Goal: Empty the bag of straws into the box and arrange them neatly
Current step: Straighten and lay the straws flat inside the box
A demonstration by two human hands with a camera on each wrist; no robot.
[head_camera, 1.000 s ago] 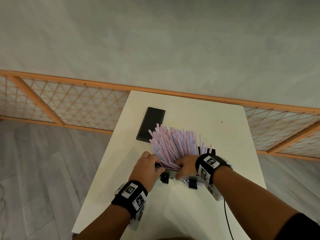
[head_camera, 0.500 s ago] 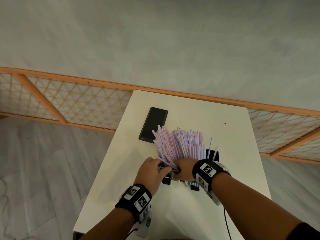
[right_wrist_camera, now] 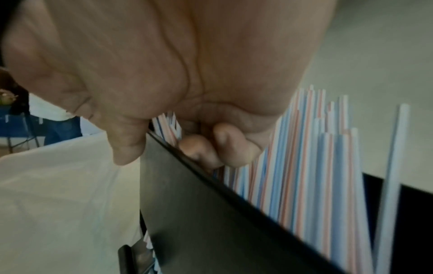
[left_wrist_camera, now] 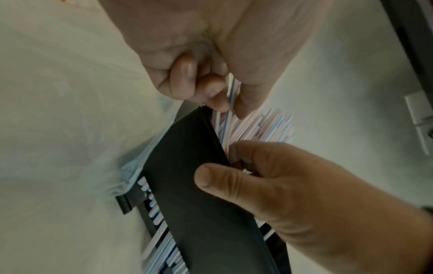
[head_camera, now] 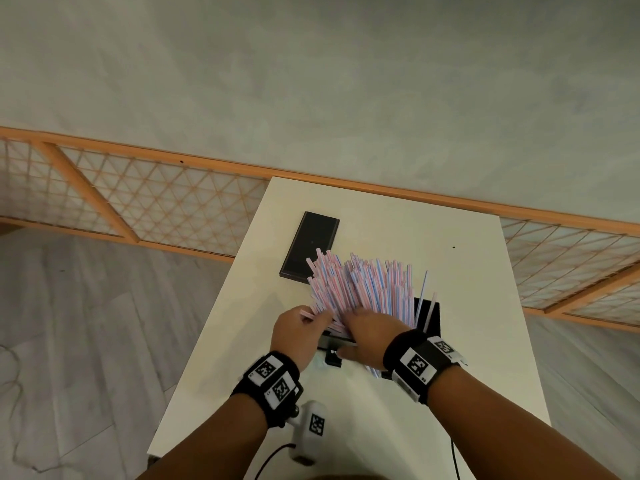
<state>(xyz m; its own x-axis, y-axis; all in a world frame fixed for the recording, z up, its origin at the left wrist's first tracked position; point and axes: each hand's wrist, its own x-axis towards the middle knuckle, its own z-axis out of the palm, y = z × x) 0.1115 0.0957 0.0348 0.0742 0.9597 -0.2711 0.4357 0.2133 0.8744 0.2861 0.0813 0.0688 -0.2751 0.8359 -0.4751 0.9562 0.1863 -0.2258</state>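
Many pink and blue striped straws [head_camera: 360,285] stand fanned out in a black box [head_camera: 431,317] on the white table [head_camera: 398,410]. My left hand [head_camera: 310,317] is at the fan's left edge and pinches one straw [left_wrist_camera: 230,96] between thumb and fingertips. My right hand [head_camera: 346,336] grips the box's near wall [left_wrist_camera: 192,185]: its thumb [left_wrist_camera: 211,181] lies on the outside, and its fingers [right_wrist_camera: 211,148] curl inside among the straws [right_wrist_camera: 304,166]. Clear plastic film [left_wrist_camera: 138,159] lies against the box's outer side. The box's inside is mostly hidden.
A flat black rectangular lid [head_camera: 310,251] lies on the table beyond the straws, to the left. Two single straws [head_camera: 423,292] lean apart at the box's right end. A cable [head_camera: 453,459] trails off the table's near edge. Floor drops away on both sides.
My left hand has shifted from the box's near wall up to the fan's left edge and now pinches a single straw. My right hand's thumb now shows outside the box wall.
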